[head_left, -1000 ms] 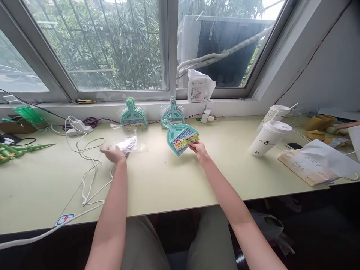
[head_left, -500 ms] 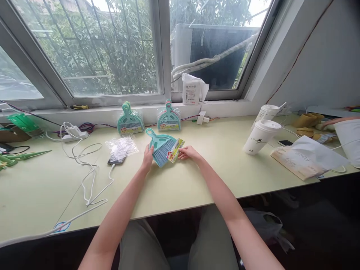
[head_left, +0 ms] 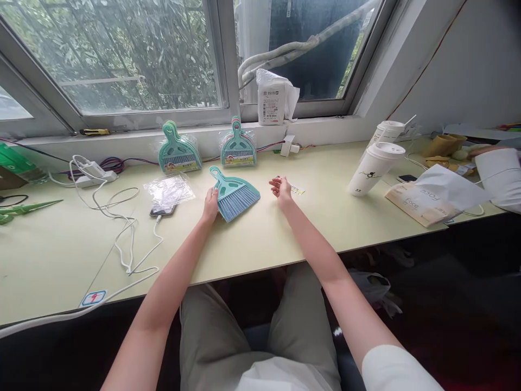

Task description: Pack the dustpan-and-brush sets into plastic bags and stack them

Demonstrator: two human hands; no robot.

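Note:
My left hand point(head_left: 210, 205) is closed on the left edge of a teal dustpan point(head_left: 248, 185) with a matching brush point(head_left: 237, 202) fitted in it, bristles towards me, tilted over the table. To its right, my right hand point(head_left: 281, 190) is empty, its fingers loosely curled and apart. A yellow label card point(head_left: 297, 190) lies on the table just beyond that hand, which partly covers it. Farther back, two packs of dustpan sets, a left pack point(head_left: 177, 147) and a right pack point(head_left: 238, 145), lean against the sill wall in clear wrapping.
Crumpled clear wrapping point(head_left: 170, 190) partly covers a phone point(head_left: 163, 210) on a white cable point(head_left: 132, 244). At right stand white cups point(head_left: 372, 169) and a tissue pack point(head_left: 423, 203). A power strip point(head_left: 95, 178) sits at left. Another person's arm point(head_left: 494, 151) shows at far right.
The label card has come away from the dustpan set and now lies on the table. My right hand has let it go and moved right. My left hand still holds the dustpan.

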